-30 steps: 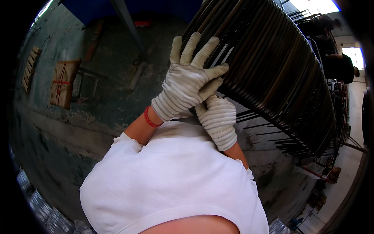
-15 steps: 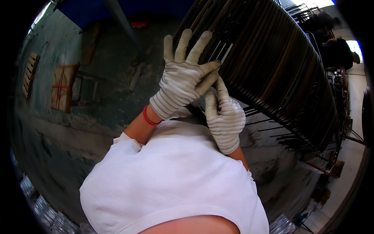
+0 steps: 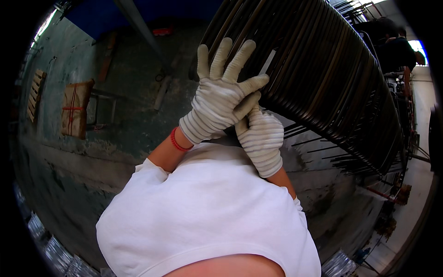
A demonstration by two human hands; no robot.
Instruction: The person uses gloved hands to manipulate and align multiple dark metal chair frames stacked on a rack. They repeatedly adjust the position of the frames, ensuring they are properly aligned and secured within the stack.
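Both of my hands wear white ribbed gloves with beige fingertips, in front of a long row of dark, closely packed metal rods or tubes. My left hand has three fingers spread upward, while its index finger and thumb close together around the lower end of a narrow pale flat strip. The strip points up over the dark rods. Just below, my right hand is closed, its fingertips up against the left thumb. Whatever it pinches is hidden behind the left hand.
A brown wrapped package tied with red cord stands at left, near a wooden pallet. A grey post slants at upper left. Another person in dark clothes is at the far right. Loose thin rods stick out below the stack.
My right hand has moved up and left, tucking its fingertips behind the left thumb. My left hand has shifted slightly right and down; more of the pale strip shows.
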